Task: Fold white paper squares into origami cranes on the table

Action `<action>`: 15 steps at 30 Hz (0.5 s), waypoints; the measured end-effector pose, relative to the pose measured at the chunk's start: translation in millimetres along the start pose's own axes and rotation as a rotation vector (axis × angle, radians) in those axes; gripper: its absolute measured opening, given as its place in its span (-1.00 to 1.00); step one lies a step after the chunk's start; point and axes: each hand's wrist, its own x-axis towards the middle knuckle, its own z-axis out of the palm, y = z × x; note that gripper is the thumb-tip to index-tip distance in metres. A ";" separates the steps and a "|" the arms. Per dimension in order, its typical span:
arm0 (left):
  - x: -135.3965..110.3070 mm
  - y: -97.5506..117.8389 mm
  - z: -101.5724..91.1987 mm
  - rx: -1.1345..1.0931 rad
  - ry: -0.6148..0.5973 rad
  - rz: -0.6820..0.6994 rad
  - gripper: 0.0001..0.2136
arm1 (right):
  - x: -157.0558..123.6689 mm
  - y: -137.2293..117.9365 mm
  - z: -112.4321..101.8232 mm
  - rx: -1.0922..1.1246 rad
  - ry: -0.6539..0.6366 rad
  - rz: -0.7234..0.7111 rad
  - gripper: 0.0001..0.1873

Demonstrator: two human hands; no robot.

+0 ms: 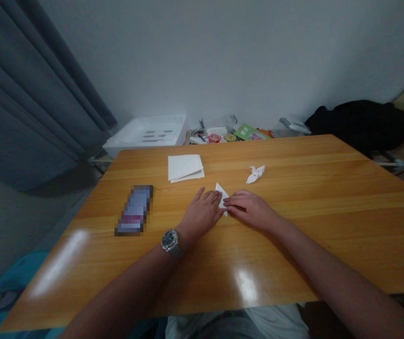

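Observation:
A small folded white paper (222, 190), with a pointed upper tip, lies on the wooden table between my two hands. My left hand (204, 209), with a metal watch (170, 240) on its wrist, holds the paper's left side with thumb and forefinger, its other fingers stretched over the table. From the right, my right hand (249, 207) grips the paper's edge, thumb and fingers drawn together on it. Part of the paper is hidden under my fingertips. Beyond my right hand sits a folded paper bird (255, 174).
Stacked white paper sheets (185, 167) lie toward the back of the table (329, 188). A blurred-out phone (134, 210) rests at the left. Past the far edge are a white plastic tray (149, 132), a green booklet (249, 133) and a black cloth item (360, 122).

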 end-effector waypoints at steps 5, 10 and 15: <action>1.2 -7.3 5.8 -0.126 -0.004 0.027 -0.61 | -2.0 8.1 0.7 0.040 0.087 0.055 -0.73; 1.5 -16.1 8.7 -0.241 -0.016 0.088 -0.62 | -3.2 16.5 0.2 0.012 0.132 0.077 -0.73; 0.3 -20.8 6.0 -0.204 -0.008 0.104 -0.64 | -6.3 24.0 2.8 -0.021 0.077 0.077 -0.67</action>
